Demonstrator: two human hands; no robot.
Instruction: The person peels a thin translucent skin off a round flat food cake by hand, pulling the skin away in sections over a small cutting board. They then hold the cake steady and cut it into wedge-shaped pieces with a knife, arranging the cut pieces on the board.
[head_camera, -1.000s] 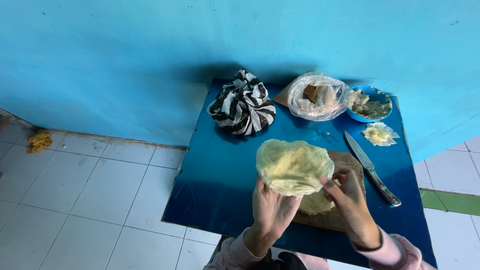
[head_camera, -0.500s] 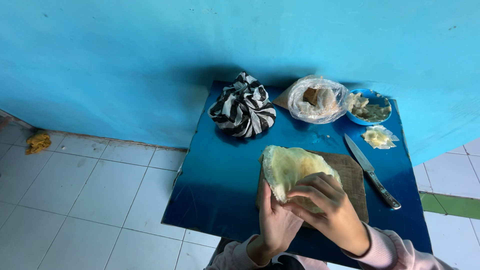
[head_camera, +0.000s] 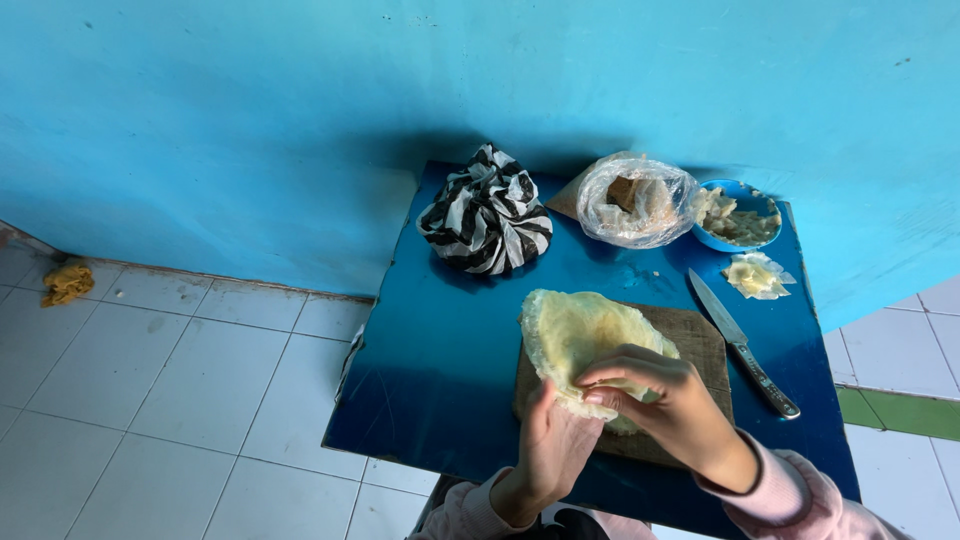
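Blue bench (head_camera: 450, 380) against a blue wall: both hands pinch the thin yellow dough sheet (head_camera: 575, 335) over the board (head_camera: 700, 335), left hand (head_camera: 555, 450) under its near edge, right hand (head_camera: 665, 400) clamped on top; sheet stretches far-left.

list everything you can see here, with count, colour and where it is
table: 1, glossy blue, against the blue wall
dough sheet: 1, pale yellow, thin and round, over the board, held at its near edge by both hands
cutting board: 1, brown wood, near right of the table, under the dough sheet
knife: 1, metal, lying flat right of the board
striped bag: 1, black and white, tied shut, back of the table
clear bag: 1, see-through, brown lumps inside, right of the striped bag
bowl: 1, blue, pale pieces inside, back right corner
scraps: small pale pile, in front of the bowl
rag: 1, yellow, floor by the wall
left hand: pinching the dough sheet's near edge
right hand: fingers on the dough sheet
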